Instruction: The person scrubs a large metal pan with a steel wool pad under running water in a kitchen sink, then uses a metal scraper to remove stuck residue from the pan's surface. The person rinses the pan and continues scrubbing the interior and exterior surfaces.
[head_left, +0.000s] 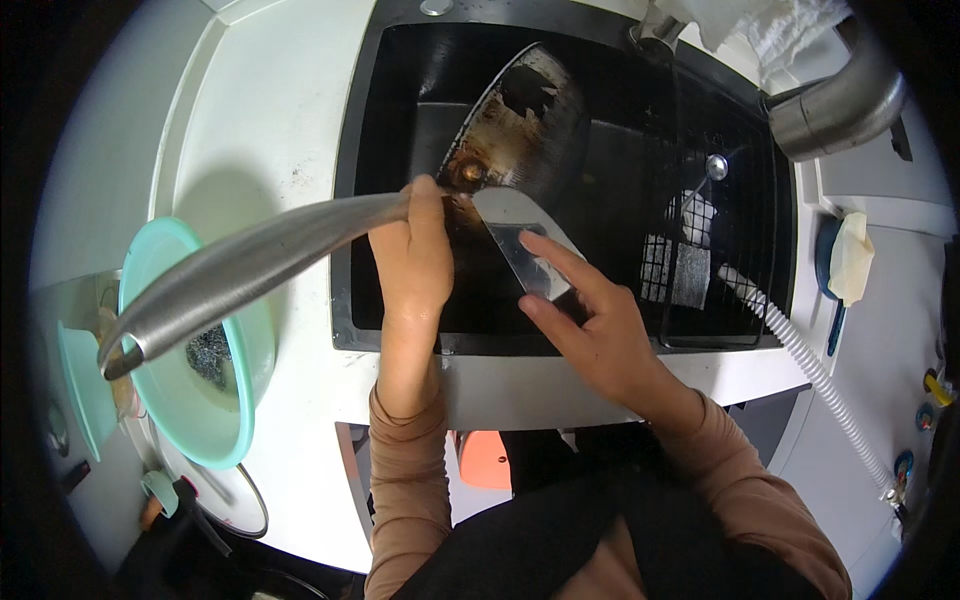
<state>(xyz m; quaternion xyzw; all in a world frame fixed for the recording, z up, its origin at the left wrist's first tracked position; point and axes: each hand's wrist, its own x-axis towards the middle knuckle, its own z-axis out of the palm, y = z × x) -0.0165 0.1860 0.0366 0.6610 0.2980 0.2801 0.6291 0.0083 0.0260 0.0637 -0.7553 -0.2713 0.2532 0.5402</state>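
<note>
A wok-like metal pan (517, 131) leans on its side in the black sink (354, 187), its burnt, brown-stained outer face towards me. The dark coating is patchy near its far end. My left hand (416, 255) grips the base of its long steel handle (277, 259), which reaches out over the left counter. In my right hand (600, 315) is a flat metal scraper (517, 236), held between thumb and fingers. The scraper's far edge lies close to the pan's handle joint; whether they touch I cannot tell.
Left, a mint-green basin (259, 367) holds a dark scouring pad (209, 357). A glass lid (225, 495) lies nearer me. Right of the pan are a black wire rack (671, 225) and a white corrugated hose (814, 360). A metal pipe (840, 112) juts in at upper right.
</note>
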